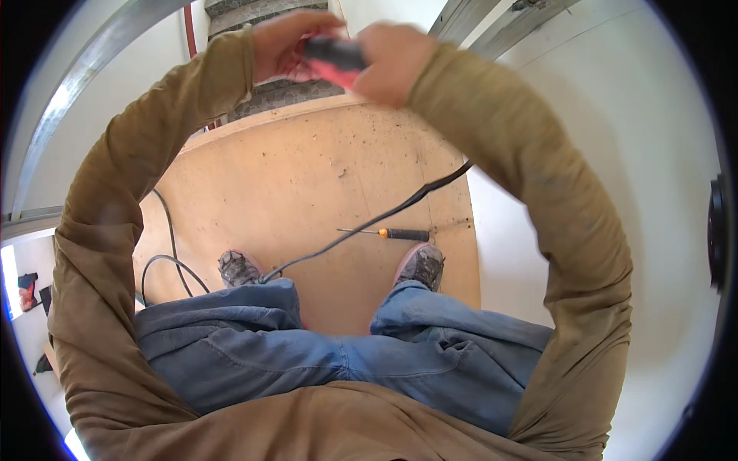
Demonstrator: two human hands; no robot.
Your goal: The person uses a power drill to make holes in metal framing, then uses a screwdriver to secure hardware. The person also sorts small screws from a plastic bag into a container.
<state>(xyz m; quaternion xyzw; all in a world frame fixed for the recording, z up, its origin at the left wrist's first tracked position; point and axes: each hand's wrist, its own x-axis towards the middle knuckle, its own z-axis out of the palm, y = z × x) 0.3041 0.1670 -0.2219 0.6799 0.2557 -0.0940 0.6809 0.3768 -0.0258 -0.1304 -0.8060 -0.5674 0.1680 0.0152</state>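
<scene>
Both my arms reach up to the top of the view, where a red and black tool (335, 55) is held between the hands. It is smeared by motion, so its exact kind does not show. My right hand (396, 63) is closed round its right end. From the other side, my left hand (296, 44) has its fingers curled at the tool's left end, partly hidden. Below them, a screwdriver (403, 233) with a black and orange handle lies on the wooden board, close to my right shoe (420, 266).
I stand on a wooden board (307, 177) scattered with debris. A dark cable (369, 223) runs from my left shoe (240, 269) up behind my right forearm; cable loops (173, 257) lie at left. Beyond the board are patterned steps (288, 96). Metal framing (65, 100) and a white wall (653, 192) flank me.
</scene>
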